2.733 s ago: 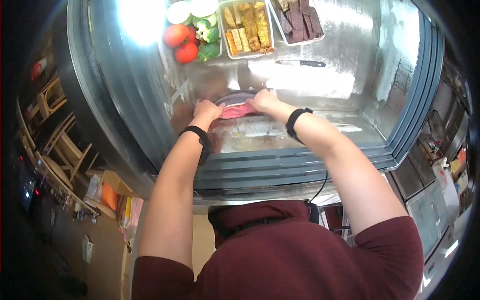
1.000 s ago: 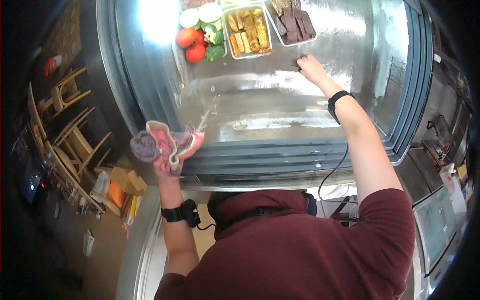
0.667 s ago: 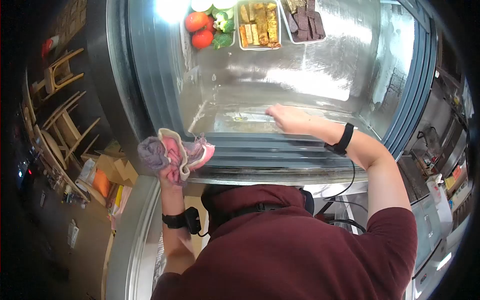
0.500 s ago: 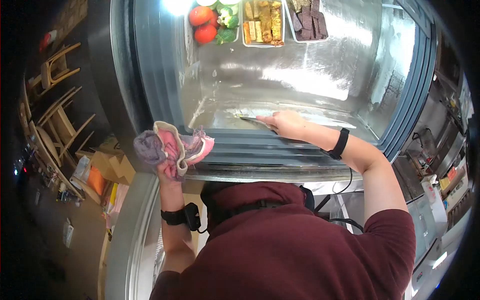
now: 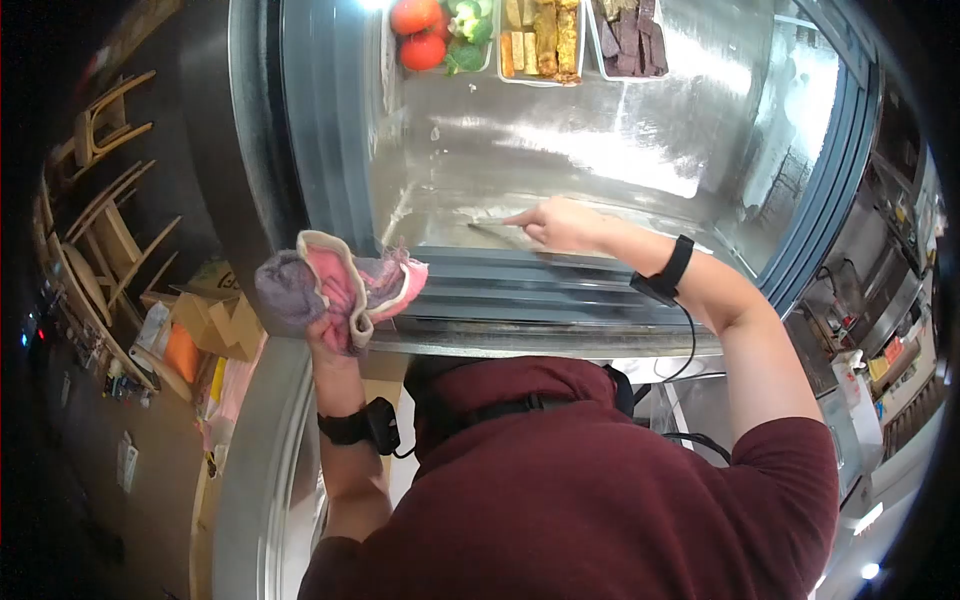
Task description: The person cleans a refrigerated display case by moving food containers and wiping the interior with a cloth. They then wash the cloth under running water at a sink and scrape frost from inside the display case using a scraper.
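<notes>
My right hand (image 5: 562,226) is closed on a thin metal blade (image 5: 488,222), its forefinger stretched along it. Whether it is a knife or a scraper I cannot make out. The blade lies low against the near inner side of a metal-lined chest cabinet (image 5: 560,150), where whitish residue shows. At the cabinet's near left corner, my left hand (image 5: 322,338) grips a bunched pink and grey cloth (image 5: 345,290) with a pale edging. Most of the left fingers are hidden under the cloth.
Along the cabinet's far side stand a container of tomatoes (image 5: 424,52) and broccoli (image 5: 470,22), one of yellow-brown strips (image 5: 545,40), and one of dark purplish pieces (image 5: 632,40). Grey ridged rims (image 5: 480,285) frame the opening. Wooden chairs (image 5: 120,240) and a cardboard box (image 5: 220,322) stand left.
My right hand has shifted slightly up and left with the blade, which now lies flatter and looks lighter. The cloth in my left hand has moved slightly up and left.
</notes>
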`<state>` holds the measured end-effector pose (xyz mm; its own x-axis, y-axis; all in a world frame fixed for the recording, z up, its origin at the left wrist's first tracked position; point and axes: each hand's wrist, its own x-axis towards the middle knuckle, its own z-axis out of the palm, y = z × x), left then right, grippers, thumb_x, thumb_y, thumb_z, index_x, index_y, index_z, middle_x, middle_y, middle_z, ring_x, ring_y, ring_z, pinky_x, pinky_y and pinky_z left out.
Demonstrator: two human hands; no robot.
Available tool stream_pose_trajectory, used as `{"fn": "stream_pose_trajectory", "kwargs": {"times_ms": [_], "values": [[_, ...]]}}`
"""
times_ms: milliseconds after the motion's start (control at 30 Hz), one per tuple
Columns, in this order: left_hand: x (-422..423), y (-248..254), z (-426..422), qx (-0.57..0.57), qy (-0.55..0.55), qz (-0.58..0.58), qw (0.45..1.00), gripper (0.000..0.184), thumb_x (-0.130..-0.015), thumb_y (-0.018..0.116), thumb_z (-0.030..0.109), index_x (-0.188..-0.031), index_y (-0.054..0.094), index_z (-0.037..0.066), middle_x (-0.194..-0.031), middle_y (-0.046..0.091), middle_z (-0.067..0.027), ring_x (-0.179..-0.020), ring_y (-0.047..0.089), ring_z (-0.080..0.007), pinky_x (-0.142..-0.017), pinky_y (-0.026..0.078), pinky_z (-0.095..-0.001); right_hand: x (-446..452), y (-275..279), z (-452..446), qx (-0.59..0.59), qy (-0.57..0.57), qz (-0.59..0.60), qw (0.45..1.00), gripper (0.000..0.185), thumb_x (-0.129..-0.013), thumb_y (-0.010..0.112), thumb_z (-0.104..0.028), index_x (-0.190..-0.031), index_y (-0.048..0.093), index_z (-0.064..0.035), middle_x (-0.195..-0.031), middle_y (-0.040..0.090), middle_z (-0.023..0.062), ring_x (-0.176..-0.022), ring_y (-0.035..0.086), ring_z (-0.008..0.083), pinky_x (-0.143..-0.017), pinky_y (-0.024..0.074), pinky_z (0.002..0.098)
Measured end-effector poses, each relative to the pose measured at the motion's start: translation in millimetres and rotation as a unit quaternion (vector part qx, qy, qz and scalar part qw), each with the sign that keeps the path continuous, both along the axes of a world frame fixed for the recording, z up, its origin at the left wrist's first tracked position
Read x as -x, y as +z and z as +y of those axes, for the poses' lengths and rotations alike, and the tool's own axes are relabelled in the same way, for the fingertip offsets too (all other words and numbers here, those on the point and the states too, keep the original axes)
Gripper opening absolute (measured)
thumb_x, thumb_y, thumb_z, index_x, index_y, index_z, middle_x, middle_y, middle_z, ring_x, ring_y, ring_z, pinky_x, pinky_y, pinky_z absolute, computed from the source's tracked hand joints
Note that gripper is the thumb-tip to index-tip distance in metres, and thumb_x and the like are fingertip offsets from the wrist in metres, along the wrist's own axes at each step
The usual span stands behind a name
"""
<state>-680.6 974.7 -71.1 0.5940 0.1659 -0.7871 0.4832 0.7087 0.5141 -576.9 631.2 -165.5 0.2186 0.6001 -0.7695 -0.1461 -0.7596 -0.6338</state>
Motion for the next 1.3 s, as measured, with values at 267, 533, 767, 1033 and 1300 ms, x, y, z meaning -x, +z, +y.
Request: {"fn": "stream_pose_trajectory", "kwargs": {"times_ms": [267,533,767,1033,1300], "values": [[-8,-3,-5,0.002,-0.007,-0.004,1.0,0.057,-0.066,0.06,0.018,-0.118,0.041,0.005,-0.099,0.054,-0.0053,-0.06,0.052,-0.012,-0.058,0.052,-0.0295,26,-6,17,-0.011,-0.051,-0.022,0.998,0.041,-0.08,0.045,-0.01,-0.119,0.053,-0.0187,-0.094,0.061,0.0178,-0.083,0.059,0.0324,-0.076,0.0457,0.0376],[-17,5,-12,-0.013,-0.012,0.0,1.0,0.057,-0.066,0.06,0.018,-0.118,0.041,0.004,-0.096,0.055,-0.0054,-0.053,0.052,-0.0106,-0.056,0.052,-0.0281,28,9,2,-0.034,-0.067,-0.026,0.997,0.039,-0.081,0.047,-0.014,-0.119,0.053,-0.0195,-0.089,0.063,0.0162,-0.084,0.059,0.0322,-0.075,0.0455,0.04],[-22,-8,-1,-0.011,-0.044,-0.029,0.999,0.058,-0.067,0.061,0.019,-0.119,0.041,0.004,-0.095,0.057,-0.0049,-0.049,0.048,-0.0093,-0.055,0.052,-0.0278,25,-37,-17,0.079,0.028,0.002,0.997,0.042,-0.077,0.049,-0.016,-0.119,0.053,-0.0212,-0.087,0.063,0.0145,-0.078,0.06,0.0313,-0.071,0.0474,0.0398],[-12,-9,10,0.101,-0.017,-0.027,0.994,0.061,-0.067,0.062,0.019,-0.123,0.038,0.01,-0.115,0.05,-0.0076,-0.096,0.056,-0.0259,-0.066,0.055,-0.0434,27,-30,-25,0.047,0.009,-0.038,0.998,0.044,-0.079,0.044,-0.011,-0.12,0.051,-0.023,-0.091,0.063,0.0144,-0.08,0.06,0.031,-0.073,0.0466,0.0381],[-6,-20,13,0.097,0.03,-0.035,0.994,0.061,-0.068,0.06,0.016,-0.123,0.036,0.005,-0.113,0.048,-0.0099,-0.089,0.058,-0.0244,-0.06,0.056,-0.0356,27,-49,-9,0.01,-0.013,-0.043,0.999,0.042,-0.079,0.046,-0.014,-0.119,0.053,-0.0235,-0.096,0.062,0.0142,-0.088,0.058,0.032,-0.077,0.0453,0.0391]]}}
